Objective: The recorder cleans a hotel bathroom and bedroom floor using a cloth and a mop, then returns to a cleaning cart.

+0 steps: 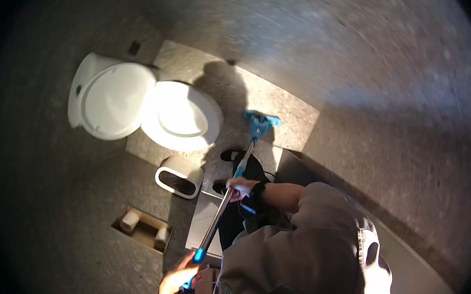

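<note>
A mop with a metal pole (215, 220) runs slantwise from the lower left to the middle of the head view. My left hand (183, 272) grips its blue handle near the upper end. Farther down, my right hand (240, 189) is closed around the pole just behind a blue collar. The blue mop head (260, 122) is over the sunlit tiled floor (295, 121), to the right of the toilet; whether it touches the floor cannot be told. Both wrists wear dark bands. My dark shoes show beside the pole.
A white toilet (215, 123) with its lid (117, 100) raised stands at the left. Near it is a pale bin (194, 173) with an oval opening. A wall recess (142, 234) holds two paper rolls. Stone-look walls and a low grey ledge (405, 254) border the floor.
</note>
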A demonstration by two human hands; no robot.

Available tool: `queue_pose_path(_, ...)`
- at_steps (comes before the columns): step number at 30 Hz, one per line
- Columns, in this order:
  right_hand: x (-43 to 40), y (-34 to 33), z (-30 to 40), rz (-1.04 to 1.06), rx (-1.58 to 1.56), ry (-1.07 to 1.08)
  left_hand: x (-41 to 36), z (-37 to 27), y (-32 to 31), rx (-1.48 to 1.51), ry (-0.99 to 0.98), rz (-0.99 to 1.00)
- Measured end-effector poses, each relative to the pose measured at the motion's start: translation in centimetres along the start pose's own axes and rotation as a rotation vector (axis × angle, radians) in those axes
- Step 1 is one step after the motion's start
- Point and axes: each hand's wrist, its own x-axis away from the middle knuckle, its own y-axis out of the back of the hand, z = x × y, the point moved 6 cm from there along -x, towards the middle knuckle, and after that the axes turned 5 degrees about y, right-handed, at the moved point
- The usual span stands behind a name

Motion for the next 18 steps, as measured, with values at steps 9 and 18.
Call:
queue_pose_path(9,-2.2,20.1,0.2,-0.617,-0.232,0.437,-18.3,-0.7,-6.7,-0.852,-0.264,-0.016)
queue_pose_path(18,-4.7,3.9,-19.7,-0.202,-0.436,0.405,-7.9,13.5,6.1,-1.111,-0.346,-0.449)
